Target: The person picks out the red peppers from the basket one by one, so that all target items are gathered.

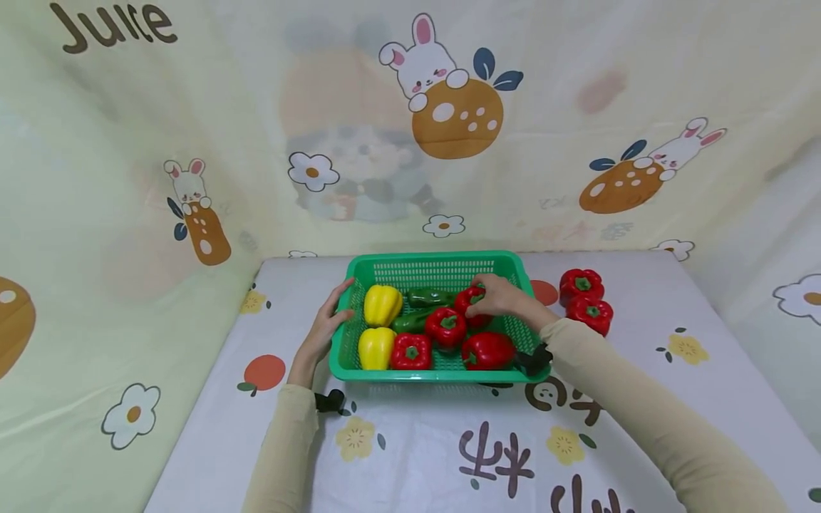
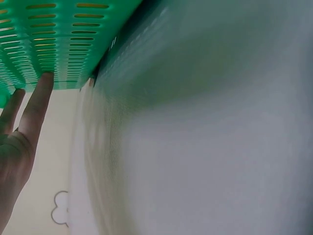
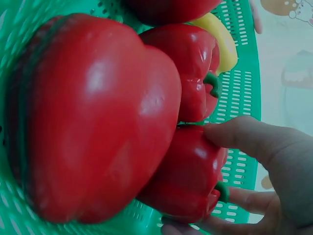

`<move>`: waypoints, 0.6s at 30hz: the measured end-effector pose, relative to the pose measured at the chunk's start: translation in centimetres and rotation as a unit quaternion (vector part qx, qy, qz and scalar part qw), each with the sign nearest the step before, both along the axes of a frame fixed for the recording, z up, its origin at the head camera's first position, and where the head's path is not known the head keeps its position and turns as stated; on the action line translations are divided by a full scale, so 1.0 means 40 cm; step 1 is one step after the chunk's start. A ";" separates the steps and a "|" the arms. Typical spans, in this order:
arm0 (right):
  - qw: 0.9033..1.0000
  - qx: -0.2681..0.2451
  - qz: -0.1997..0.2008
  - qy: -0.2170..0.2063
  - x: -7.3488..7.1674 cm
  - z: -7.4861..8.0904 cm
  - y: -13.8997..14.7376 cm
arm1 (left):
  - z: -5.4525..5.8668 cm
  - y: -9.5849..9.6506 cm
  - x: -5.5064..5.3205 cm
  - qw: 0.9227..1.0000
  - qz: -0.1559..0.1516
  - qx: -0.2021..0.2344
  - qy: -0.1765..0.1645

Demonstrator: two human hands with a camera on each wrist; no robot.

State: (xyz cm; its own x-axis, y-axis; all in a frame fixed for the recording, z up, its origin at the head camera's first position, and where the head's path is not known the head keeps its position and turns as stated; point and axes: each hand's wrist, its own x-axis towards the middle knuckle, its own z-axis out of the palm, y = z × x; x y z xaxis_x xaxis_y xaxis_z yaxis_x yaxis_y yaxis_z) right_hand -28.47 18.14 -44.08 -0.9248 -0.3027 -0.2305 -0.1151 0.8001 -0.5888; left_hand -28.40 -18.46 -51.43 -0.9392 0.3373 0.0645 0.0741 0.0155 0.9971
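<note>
My right hand reaches into a green plastic basket and holds a red bell pepper between thumb and fingers, at the basket's right side. In the right wrist view the pepper's green stem lies between the fingers, with a large red pepper close beside it. My left hand is at the basket's left rim. In the left wrist view its straight fingers touch the slotted outer wall. Also in the basket are two yellow bell peppers, other red bell peppers and two long dark green vegetables.
Two red bell peppers sit on the table to the right of the basket, one in front of the other. A pale printed cloth covers the table. Behind it hangs a curtain with rabbit and flower prints.
</note>
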 end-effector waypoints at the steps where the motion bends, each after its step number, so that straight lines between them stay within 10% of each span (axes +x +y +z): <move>1: 1.000 0.000 -0.001 0.003 0.000 0.001 0.003 | -0.005 -0.001 -0.002 1.000 0.001 0.000 0.000; 18: 0.999 -0.017 -0.013 0.047 0.000 0.076 0.043 | -0.014 0.000 -0.001 1.000 0.011 -0.005 0.013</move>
